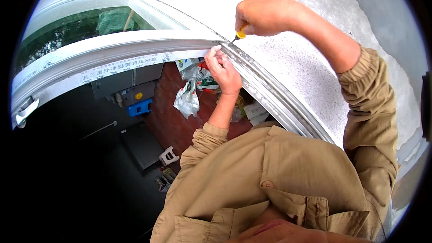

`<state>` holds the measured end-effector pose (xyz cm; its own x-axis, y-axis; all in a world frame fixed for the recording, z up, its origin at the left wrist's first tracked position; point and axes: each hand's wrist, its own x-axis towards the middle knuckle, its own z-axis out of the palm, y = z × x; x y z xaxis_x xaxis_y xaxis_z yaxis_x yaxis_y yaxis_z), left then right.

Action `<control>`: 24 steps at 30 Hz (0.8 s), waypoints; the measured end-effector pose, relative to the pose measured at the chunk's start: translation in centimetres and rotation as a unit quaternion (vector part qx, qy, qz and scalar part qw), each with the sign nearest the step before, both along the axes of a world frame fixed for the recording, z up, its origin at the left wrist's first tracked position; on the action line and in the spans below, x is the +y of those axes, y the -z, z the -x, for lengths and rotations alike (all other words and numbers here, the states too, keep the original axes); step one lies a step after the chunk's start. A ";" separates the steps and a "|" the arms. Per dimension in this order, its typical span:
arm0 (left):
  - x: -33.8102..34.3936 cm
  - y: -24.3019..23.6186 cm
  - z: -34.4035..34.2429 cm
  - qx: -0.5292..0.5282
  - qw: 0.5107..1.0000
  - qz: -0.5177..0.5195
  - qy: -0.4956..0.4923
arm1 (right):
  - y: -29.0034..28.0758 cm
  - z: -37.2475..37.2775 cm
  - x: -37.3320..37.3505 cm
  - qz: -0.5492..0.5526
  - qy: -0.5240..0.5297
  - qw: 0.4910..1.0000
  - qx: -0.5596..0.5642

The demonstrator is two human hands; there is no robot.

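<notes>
A screwdriver with a yellow handle [241, 32] is gripped in my right hand [261, 15]. Its dark shaft points down and left to the corner where the white window sash [180, 40] meets the metal track [265, 87]. My left hand [225, 73] is just below that corner, its fingers curled against the end of the sash. Whatever the screwdriver's tip touches is too small to make out. Green-tinted glass [85, 31] fills the opening in the sash, and a silver latch [28, 113] sits at its far left end.
A pale concrete wall surface [306, 67] lies beyond the track on the right. Below the sash, the reddish floor [166, 90] holds plastic bags [186, 99], a blue crate-like item [140, 107], a small white stool [168, 156] and a dark flat panel [141, 146].
</notes>
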<state>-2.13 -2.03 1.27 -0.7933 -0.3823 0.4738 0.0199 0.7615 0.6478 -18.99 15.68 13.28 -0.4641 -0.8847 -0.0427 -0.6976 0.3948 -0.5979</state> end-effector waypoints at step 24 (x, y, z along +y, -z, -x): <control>0.5 -0.5 0.1 -0.009 1.000 -0.022 0.009 | -2.1 -2.1 -1.4 0.061 0.099 0.991 0.069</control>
